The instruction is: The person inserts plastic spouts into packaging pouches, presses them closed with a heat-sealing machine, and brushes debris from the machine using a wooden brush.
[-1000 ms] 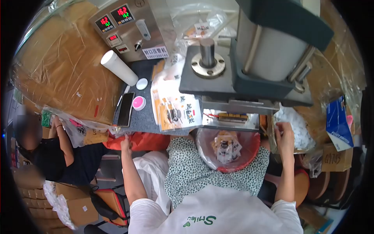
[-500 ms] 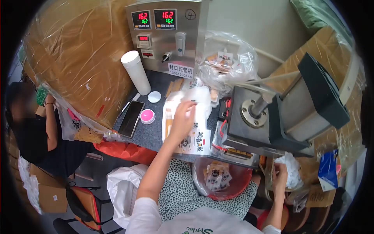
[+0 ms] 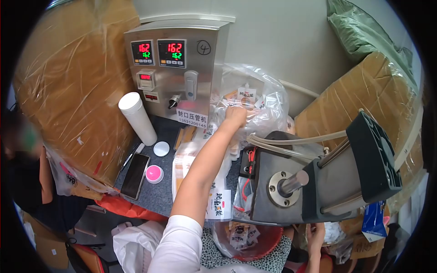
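Beside the press [image 3: 334, 182]: a clear plastic bag [image 3: 273, 102] sits slumped, its thin film creased and glossy, with printed packets [image 3: 246, 94] inside.
Packets: small, flat and squarish, white with dark brush-like characters and touches of orange, lying loosely at different angles.
Left hand [image 3: 236, 117]: at the bag's near side, over the packets, back of the hand up, fingers curled downward; I cannot tell whether they grip one.
Pouch stack [image 3: 219, 203]: under the left forearm, smooth flat pouches overlapping, white and orange, the front one bearing bold black characters and a small red mark.
Right hand [image 3: 315, 236]: low at the press's front edge, fingers bent, near a crumpled white heap [image 3: 333, 232]; I cannot tell whether it holds anything.
Basin [image 3: 273, 248]: red and round, below the bench edge, with similar printed pieces [image 3: 241, 233] in it.
Press: grey body, dark end plate, shiny round shaft [image 3: 293, 183].
Control box [image 3: 209, 68]: brushed steel, square-edged, red and green digits lit.
Bench [image 3: 159, 191]: dark grey, felt-like; on it a white cylindrical bottle [image 3: 139, 119], a flat white disc [image 3: 161, 149], a pink-topped jar [image 3: 154, 174] and a black phone [image 3: 135, 176].
Large carton [image 3: 77, 91]: brown cardboard in wrinkled clear film.
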The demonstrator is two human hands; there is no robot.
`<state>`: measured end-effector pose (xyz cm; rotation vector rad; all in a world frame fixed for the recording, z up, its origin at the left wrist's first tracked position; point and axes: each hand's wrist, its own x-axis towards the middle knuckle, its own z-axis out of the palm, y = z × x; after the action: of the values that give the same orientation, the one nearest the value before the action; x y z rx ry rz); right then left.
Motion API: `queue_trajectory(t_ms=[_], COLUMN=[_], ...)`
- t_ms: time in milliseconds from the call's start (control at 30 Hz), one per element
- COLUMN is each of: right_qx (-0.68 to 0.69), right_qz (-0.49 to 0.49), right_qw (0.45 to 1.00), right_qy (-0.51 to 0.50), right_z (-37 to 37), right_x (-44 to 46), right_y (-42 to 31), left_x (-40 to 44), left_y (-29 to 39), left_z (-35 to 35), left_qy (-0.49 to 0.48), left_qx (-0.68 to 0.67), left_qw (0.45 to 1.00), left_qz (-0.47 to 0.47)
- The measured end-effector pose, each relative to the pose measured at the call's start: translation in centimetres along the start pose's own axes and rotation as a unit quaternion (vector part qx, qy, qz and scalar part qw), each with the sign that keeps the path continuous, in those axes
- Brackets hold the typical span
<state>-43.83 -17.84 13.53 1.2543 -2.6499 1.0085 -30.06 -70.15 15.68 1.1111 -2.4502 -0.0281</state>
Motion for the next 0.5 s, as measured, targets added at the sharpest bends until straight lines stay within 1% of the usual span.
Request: queue_trajectory(t_ms=[67, 100, 167, 233, 267, 300, 333, 367, 400, 433, 467, 500], right_qx=[-0.015, -0.025, -0.042, -0.026, -0.018, 0.017, 0.019, 0.02, 0.022, 0.006, 0.005, 0.004], right_qz=[0.003, 0.001, -0.003, -0.064, -0.094, 0.035, 0.008, -0.018, -0.043, -0.072, -0.072, -0.07], right_qw=[1.0, 0.999, 0.997, 0.998, 0.994, 0.998, 0.999, 0.999, 0.998, 0.997, 0.997, 0.997], right_qy=[-0.002, -0.024, -0.07, 0.006, 0.045, -0.046, -0.042, -0.039, -0.036, -0.027, -0.032, -0.036], right_z=[0.3, 0.1, -0.3, 0.3, 0.3, -1.0, -1.1, -1.0, -0.8, -0.3, -0.5, -0.6], right_x=[-0.2, -0.2, -0.2, -0.1, 0.2, 0.3, 0.5, 0.4, 0.3, 0.4, 0.2, 0.3], right_y=[0.9, 1.3, 1.5, 1.1, -0.2, -1.7, -1.7, -1.2, -0.6, 0.8, 0.8, 0.5], left_x=[0.0, 0.2, -0.4, -1.2, -2.0, -2.8, -3.7, -6.2, -9.9, -13.8, -18.0, -22.4], left_y=[-0.1, -0.7, -0.6, -0.4, -0.2, -0.2, 0.2, 1.8, 4.0, 5.9, 7.6, 9.0], left_z=[-0.2, 1.6, 0.2, -2.1, -3.0, -4.0, -5.3, -8.0, -10.9, -12.8, -13.3, -12.3], left_qy=[-0.021, 0.075, 0.066, 0.058, 0.109, 0.159, 0.207, 0.253, 0.297, 0.335, 0.369, 0.424], left_qx=[0.009, -0.007, -0.064, -0.112, -0.173, -0.233, -0.292, -0.319, -0.344, -0.396, -0.446, -0.457], left_qw=[1.0, 0.997, 0.994, 0.988, 0.975, 0.955, 0.93, 0.905, 0.875, 0.839, 0.797, 0.757], left_qz=[-0.008, -0.017, -0.058, -0.086, -0.089, -0.09, -0.091, -0.127, -0.164, -0.167, -0.171, -0.197])
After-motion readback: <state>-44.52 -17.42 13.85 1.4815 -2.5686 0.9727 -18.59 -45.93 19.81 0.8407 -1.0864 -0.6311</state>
